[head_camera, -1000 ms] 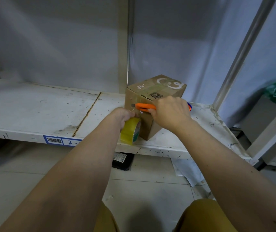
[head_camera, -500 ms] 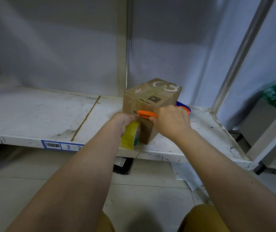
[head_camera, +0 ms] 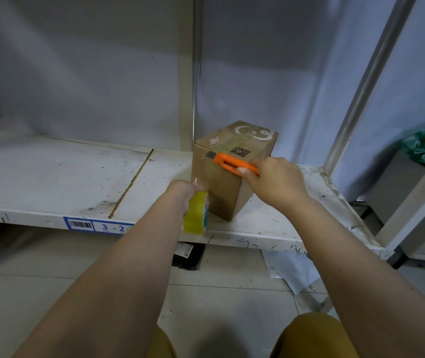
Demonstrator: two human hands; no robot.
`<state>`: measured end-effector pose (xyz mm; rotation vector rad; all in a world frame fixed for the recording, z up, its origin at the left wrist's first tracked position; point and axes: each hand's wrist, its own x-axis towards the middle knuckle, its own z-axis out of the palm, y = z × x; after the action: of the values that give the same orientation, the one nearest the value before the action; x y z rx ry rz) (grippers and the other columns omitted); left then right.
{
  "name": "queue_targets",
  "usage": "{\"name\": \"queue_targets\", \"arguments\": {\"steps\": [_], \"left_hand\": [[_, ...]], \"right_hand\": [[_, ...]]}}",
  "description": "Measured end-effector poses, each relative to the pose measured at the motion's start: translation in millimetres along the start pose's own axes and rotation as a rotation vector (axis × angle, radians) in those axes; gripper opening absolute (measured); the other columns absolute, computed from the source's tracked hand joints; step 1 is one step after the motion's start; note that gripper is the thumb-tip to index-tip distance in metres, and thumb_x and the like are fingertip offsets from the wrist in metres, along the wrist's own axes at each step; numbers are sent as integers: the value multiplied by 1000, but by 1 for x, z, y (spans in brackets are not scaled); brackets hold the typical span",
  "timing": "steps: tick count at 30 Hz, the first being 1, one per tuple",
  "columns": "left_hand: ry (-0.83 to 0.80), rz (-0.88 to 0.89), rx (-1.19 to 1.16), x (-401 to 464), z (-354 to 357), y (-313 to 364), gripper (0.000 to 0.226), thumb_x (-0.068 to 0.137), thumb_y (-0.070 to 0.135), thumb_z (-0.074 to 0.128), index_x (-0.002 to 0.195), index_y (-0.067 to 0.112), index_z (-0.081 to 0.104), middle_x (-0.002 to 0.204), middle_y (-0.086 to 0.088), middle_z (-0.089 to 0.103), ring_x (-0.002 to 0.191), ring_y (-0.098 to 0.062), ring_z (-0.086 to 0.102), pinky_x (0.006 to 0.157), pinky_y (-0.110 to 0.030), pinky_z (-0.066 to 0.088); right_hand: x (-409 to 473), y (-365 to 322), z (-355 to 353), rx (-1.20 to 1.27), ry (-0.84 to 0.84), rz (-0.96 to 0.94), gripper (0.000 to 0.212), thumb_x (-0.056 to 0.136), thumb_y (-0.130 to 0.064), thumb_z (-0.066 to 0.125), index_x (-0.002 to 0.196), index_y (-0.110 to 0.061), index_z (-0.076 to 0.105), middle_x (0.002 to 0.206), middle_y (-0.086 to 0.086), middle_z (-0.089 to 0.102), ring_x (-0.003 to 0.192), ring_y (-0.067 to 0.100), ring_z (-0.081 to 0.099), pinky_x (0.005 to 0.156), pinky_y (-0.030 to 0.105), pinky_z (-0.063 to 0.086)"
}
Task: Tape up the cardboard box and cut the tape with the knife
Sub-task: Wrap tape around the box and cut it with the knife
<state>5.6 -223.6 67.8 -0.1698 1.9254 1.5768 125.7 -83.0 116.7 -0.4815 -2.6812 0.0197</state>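
Note:
A small brown cardboard box (head_camera: 242, 140) with a QR code on top stands on a white shelf (head_camera: 51, 174), one corner toward me. My left hand (head_camera: 184, 192) grips a yellowish roll of clear tape (head_camera: 195, 212) low at the box's left face, near the shelf's front edge. A strip of tape runs up that face. My right hand (head_camera: 274, 182) holds an orange utility knife (head_camera: 232, 164). Its blade tip sits at the upper left edge of the box, above the roll.
The shelf's front edge carries a blue label (head_camera: 97, 225) reading 3-2. A metal upright (head_camera: 186, 73) rises behind the box and another upright (head_camera: 363, 86) stands to the right. Paper (head_camera: 291, 270) and a dark packet (head_camera: 188, 254) lie on the tiled floor below.
My right hand has lifted the knife from the box's left face up to its top edge. The tape roll has dropped slightly lower in my left hand.

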Motion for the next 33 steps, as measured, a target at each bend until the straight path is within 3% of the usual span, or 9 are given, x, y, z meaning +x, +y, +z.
{"name": "queue_targets", "arguments": {"steps": [3, 6, 12, 14, 16, 20, 24, 30, 33], "left_hand": [[10, 32, 25, -9, 2, 3, 22, 93, 17, 61, 74, 7, 55, 56, -10, 61, 21, -15, 53, 42, -29, 49], [6, 37, 8, -18, 3, 4, 28, 93, 19, 60, 70, 6, 51, 33, -8, 57, 42, -23, 59, 53, -32, 46], [51, 85, -48, -13, 1, 0, 16, 95, 15, 56, 92, 0, 61, 65, -15, 67, 48, -21, 66, 56, -32, 52], [172, 175, 101, -3, -2, 1, 19, 92, 13, 59, 108, 3, 64, 103, -17, 71, 86, -26, 74, 62, -32, 52], [326, 229, 382, 5, -6, -1, 7, 90, 16, 59, 90, 12, 65, 124, -12, 65, 106, -29, 64, 67, -29, 45], [459, 305, 888, 12, -12, -13, 22, 88, 2, 52, 106, 1, 64, 118, -18, 65, 109, -33, 61, 75, -33, 48], [522, 264, 1193, 32, -15, -26, 27, 90, 2, 50, 116, -1, 59, 126, -20, 62, 118, -32, 59, 91, -36, 51], [537, 216, 1296, 53, -21, -34, 34, 91, 1, 49, 125, 1, 54, 127, -20, 61, 117, -32, 60, 89, -37, 52], [530, 214, 1254, 63, -23, -37, 62, 92, 2, 44, 150, 4, 23, 135, -21, 53, 122, -35, 55, 93, -42, 50]], "right_hand": [[2, -2, 1, 329, 11, 107, 45, 96, -54, 35, 90, -14, 57, 75, 2, 65, 64, 24, 64, 57, 37, 52], [-1, -3, 4, 566, 20, 246, 45, 96, -52, 37, 94, -12, 58, 78, 8, 70, 64, 27, 69, 67, 46, 59], [-8, 5, 22, 728, 89, 410, 38, 93, -49, 45, 85, -13, 56, 79, 10, 68, 65, 27, 69, 63, 43, 59], [-9, 9, 32, 741, 130, 457, 39, 92, -50, 44, 83, -14, 56, 79, 11, 68, 68, 28, 68, 67, 47, 59], [-8, 15, 42, 752, 183, 522, 38, 92, -48, 43, 86, -13, 58, 80, 11, 68, 69, 29, 68, 70, 47, 58], [-8, 29, 64, 768, 210, 705, 35, 92, -45, 40, 86, -13, 55, 82, 9, 67, 73, 30, 68, 72, 46, 56], [-11, 51, 96, 714, -7, 875, 34, 89, -43, 40, 87, -14, 58, 85, 7, 69, 76, 29, 66, 73, 38, 54], [-11, 70, 135, 569, -246, 927, 32, 92, -35, 39, 84, -12, 60, 88, 8, 70, 71, 27, 59, 65, 32, 46], [-9, 75, 143, 435, -279, 899, 37, 94, -40, 37, 77, -13, 57, 73, 5, 60, 74, 28, 60, 67, 32, 46]]}}
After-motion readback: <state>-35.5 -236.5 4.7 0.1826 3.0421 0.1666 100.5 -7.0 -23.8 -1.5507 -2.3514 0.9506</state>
